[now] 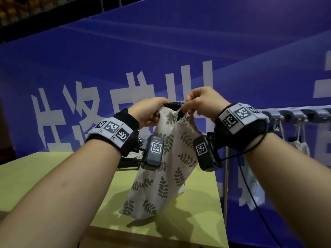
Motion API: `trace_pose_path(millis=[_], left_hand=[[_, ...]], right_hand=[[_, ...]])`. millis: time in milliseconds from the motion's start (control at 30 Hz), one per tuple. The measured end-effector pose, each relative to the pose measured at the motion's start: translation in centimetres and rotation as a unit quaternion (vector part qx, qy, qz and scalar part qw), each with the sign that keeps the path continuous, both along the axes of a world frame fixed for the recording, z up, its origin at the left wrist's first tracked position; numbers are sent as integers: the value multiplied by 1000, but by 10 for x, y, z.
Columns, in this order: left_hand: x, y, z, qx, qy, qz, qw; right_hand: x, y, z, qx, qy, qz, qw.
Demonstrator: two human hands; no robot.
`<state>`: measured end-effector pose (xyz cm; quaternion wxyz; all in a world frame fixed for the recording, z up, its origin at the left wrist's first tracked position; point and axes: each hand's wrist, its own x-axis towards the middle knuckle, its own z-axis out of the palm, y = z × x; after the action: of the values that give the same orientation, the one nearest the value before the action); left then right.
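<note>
Left hand and right hand pinch the mouth of the cream leaf-printed drawstring cloth bag, whose base rests near the right edge of the yellow-green surface. A black ribbed object still shows at the mouth, so the bag seems not yet drawn closed.

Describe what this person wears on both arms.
Left hand and right hand are ungloved, no sleeves. Each wrist has a black band with white panels of square black codes, plus a dark coded box beneath. A thin black cable trails from the right wrist.
</note>
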<state>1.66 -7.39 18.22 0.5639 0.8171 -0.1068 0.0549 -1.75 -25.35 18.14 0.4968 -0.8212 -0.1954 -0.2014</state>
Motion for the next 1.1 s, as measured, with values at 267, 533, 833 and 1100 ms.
trace_pose_path(millis=[267, 533, 833, 1100], left_hand=[[-9, -13, -3, 5, -96, -3, 995], [-5, -20, -24, -54, -136, -84, 986], [-2, -28, -31, -37, -174, -95, 980], [-6, -36, -33, -53, -171, -113, 977]], right_hand=[[1, -1, 10, 98, 8, -11, 995], [4, 2, 10, 144, 24, 8, 989], [-1, 6, 22, 232, 6, 35, 972], [-8, 5, 23, 279, 9, 29, 960]])
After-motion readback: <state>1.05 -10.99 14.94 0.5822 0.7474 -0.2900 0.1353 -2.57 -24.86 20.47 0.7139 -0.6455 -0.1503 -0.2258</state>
